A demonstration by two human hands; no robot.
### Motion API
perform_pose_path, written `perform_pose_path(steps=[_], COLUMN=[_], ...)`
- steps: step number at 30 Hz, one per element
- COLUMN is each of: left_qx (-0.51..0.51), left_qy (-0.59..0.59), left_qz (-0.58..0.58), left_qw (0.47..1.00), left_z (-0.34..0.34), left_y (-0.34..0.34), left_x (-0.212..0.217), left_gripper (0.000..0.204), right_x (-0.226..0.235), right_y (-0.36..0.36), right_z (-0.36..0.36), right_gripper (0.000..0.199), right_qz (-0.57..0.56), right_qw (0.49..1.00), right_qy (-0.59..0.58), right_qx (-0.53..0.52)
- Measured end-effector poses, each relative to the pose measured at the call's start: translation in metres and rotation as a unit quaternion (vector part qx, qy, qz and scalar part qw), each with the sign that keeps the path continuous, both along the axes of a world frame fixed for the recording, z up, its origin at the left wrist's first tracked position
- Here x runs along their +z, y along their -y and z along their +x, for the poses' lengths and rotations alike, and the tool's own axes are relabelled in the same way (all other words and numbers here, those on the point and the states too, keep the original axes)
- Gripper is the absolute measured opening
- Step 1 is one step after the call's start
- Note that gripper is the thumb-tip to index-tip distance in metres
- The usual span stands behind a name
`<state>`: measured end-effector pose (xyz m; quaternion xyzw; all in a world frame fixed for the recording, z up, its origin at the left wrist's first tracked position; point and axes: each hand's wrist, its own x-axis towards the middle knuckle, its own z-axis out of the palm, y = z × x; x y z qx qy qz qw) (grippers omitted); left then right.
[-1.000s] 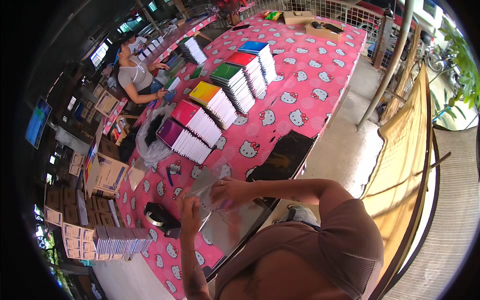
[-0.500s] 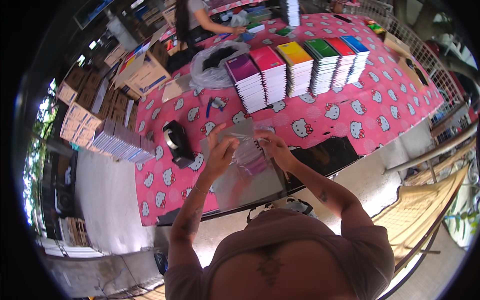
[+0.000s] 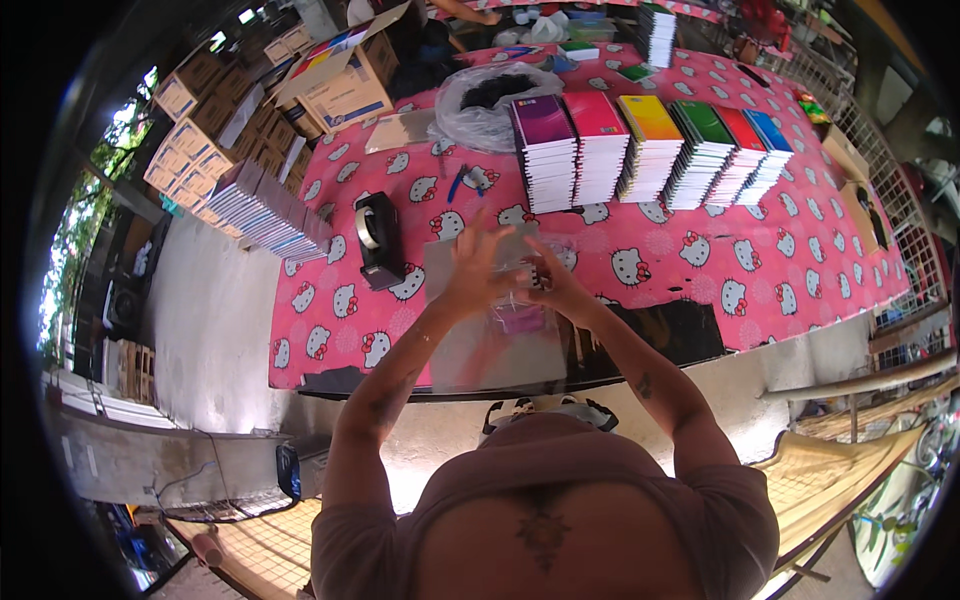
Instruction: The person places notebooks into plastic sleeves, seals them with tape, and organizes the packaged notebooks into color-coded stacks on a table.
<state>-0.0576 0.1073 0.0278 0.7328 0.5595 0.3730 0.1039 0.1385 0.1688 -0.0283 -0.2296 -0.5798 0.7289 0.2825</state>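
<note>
Over a grey board (image 3: 500,365) near the front edge of the table, both my hands are raised close together. My left hand (image 3: 474,270) has its fingers spread, slightly smeared, with nothing plainly in them. My right hand (image 3: 562,290) curves beside a dark coil-like edge; its fingertips are blurred, so a grip cannot be made out. Under and between the hands lies a purple-pink item in clear plastic (image 3: 520,319), partly hidden by my fingers. A black tape dispenser (image 3: 379,243) stands left of the board. Blue-handled pliers (image 3: 457,184) lie beyond it.
Stacks of spiral notebooks (image 3: 650,155) in several colours line the table's far side. A clear plastic bag (image 3: 465,128) sits left of them. Cartons (image 3: 345,85) and a long notebook row (image 3: 265,215) stand at left. A dark sheet (image 3: 665,335) lies right of the board. Another person's arm (image 3: 465,12) shows at the back.
My left hand has gone from bent, pinching fingers at the clear plastic to spread fingers. My right hand has also shifted from its pinch at the plastic. The view has tilted, so the table appears higher.
</note>
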Motion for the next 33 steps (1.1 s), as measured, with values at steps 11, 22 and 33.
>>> perform_pose_path(steps=[11,22,33], left_qx=[-0.034,-0.018,0.065], left_qy=[0.052,-0.169,-0.023], left_qz=[-0.025,0.023,-0.139], left_qw=[0.998,0.985,0.988], left_z=[-0.026,0.0,0.003], left_y=[0.03,0.053,0.021], left_x=[0.042,-0.008,0.011], left_gripper=[0.066,0.052,0.034], right_x=[-0.004,0.038,0.05], right_y=[-0.042,-0.024,-0.006], right_z=[-0.007,0.016,-0.001], right_gripper=[0.057,0.034,0.036], right_qz=[-0.042,0.517,0.441], right_qw=[0.99,0.852,0.882], right_qy=[0.014,0.07,0.166], right_qx=[0.134,0.039,0.003])
